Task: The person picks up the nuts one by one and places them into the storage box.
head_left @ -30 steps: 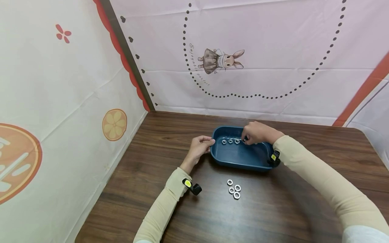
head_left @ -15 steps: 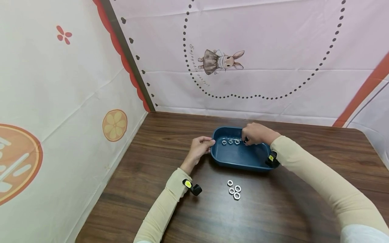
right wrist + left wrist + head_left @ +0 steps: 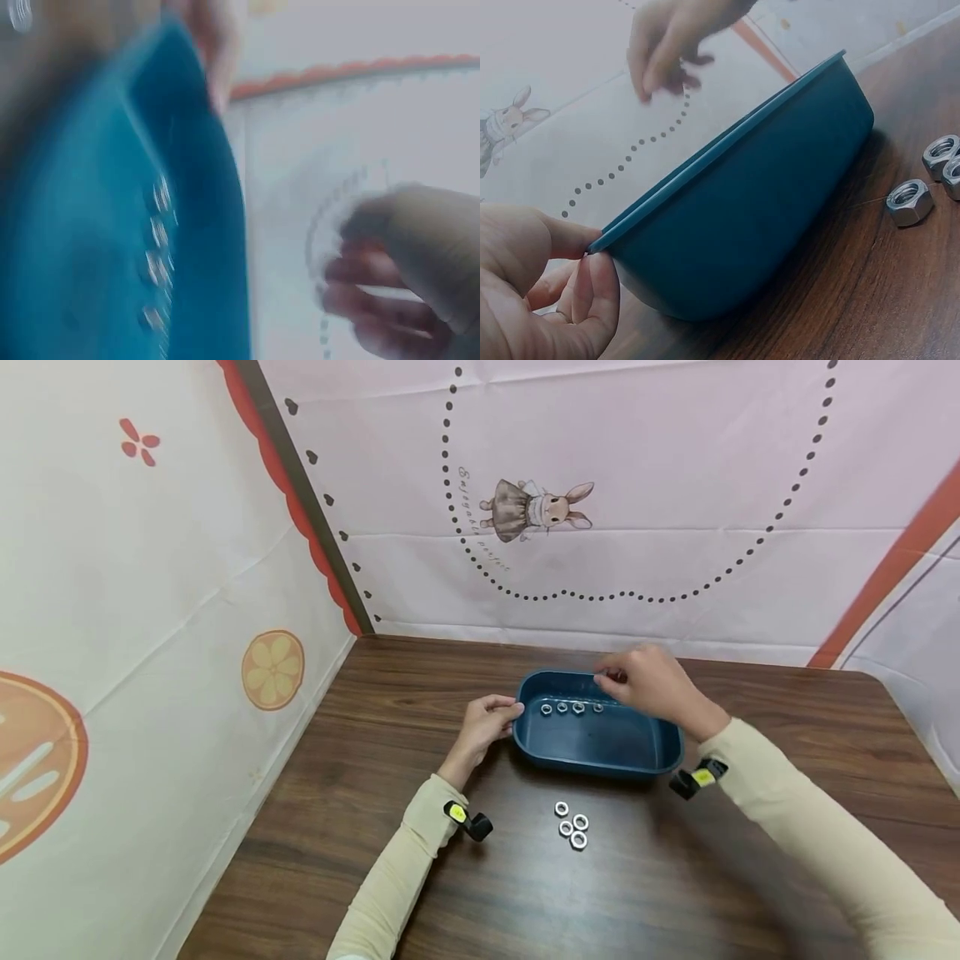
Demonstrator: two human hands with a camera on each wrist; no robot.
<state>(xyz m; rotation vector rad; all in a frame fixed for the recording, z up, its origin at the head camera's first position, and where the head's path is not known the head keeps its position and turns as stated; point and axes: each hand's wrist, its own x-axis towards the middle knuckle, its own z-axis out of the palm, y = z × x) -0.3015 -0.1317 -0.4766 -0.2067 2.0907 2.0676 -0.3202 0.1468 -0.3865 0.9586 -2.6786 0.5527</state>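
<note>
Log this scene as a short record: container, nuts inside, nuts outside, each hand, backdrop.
Container: blue tray, standing on a brown wood-grain table
Nuts inside: four metal nuts, in a row near the far wall
Nuts outside: four loose nuts, grouped on the table on the tray's near side
Left hand: left hand, pinching the rim at the tray's left end
Right hand: right hand, raised above the tray, no nut visible in it
Backdrop: pale cloth with a rabbit print

Booth: printed cloth (image 3: 675,468), wood-grain table (image 3: 510,902)
</note>
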